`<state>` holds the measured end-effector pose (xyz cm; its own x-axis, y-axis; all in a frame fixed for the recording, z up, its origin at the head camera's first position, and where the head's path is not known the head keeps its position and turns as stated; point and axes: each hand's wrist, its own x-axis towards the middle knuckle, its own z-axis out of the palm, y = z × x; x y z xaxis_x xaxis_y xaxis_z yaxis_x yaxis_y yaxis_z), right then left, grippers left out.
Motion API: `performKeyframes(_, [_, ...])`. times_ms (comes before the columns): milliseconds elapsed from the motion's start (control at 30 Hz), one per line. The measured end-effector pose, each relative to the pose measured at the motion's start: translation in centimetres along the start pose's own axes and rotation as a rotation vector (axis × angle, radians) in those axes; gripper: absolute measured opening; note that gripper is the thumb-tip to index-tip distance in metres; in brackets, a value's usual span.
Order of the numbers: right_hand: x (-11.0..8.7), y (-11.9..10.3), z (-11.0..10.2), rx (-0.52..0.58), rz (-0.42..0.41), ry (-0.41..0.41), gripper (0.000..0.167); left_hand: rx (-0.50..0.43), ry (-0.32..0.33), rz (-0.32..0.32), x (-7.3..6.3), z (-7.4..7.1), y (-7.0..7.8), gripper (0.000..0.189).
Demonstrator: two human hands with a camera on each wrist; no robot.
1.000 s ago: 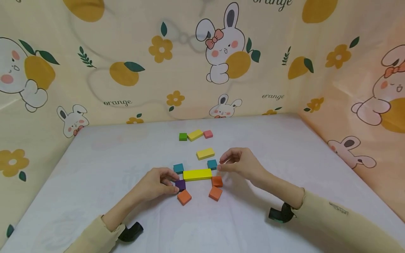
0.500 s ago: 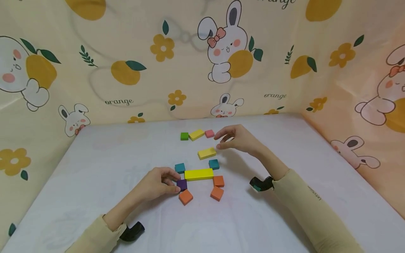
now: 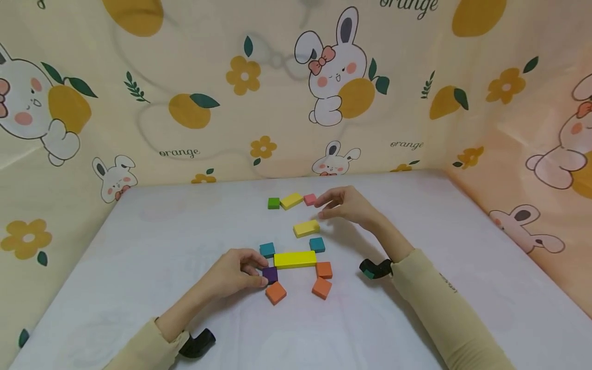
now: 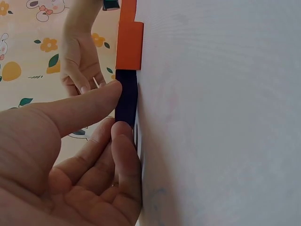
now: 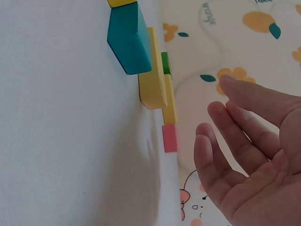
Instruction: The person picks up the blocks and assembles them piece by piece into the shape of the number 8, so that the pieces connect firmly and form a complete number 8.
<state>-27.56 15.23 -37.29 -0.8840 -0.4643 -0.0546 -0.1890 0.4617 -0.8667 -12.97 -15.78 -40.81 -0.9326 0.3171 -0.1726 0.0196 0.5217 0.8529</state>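
In the head view, my left hand [image 3: 238,272] is at the left end of a row of blocks, thumb and a finger pinching a purple block [image 3: 270,275]. The left wrist view has the thumb on the side of this purple block [image 4: 126,96] and a fingertip at its end. My right hand [image 3: 347,206] hovers with loosely bent fingers and nothing in them, just right of a pink block [image 3: 310,199]. A short yellow block [image 3: 306,228] lies below its fingertips. The right wrist view shows a gap between thumb and fingers of this hand [image 5: 254,146].
A long yellow block [image 3: 295,260] lies mid-table, with teal blocks [image 3: 317,245] at its upper corners and orange blocks [image 3: 321,288] below. Farther back, a green block [image 3: 274,203] and another yellow block [image 3: 291,201] line up with the pink one. A printed cloth wall stands behind.
My right hand has moved from beside the right teal block back toward the pink block. The left hand stays at the purple block. The head view has shifted slightly.
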Motion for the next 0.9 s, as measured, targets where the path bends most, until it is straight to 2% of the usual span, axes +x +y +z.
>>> performKeyframes(133, [0.0,0.0,0.0,-0.015,-0.003,0.000,0.033,0.006,0.009,-0.004,0.1,0.1,0.1,0.031])
performKeyframes(500, [0.2,0.1,1.1,-0.085,-0.037,-0.076,0.036,0.011,0.012,-0.016,-0.1,0.2,0.4,0.032])
performKeyframes(900, [0.5,0.6,1.6,-0.078,0.049,-0.057,0.033,0.004,0.012,-0.015,-0.2,0.2,0.6,0.032])
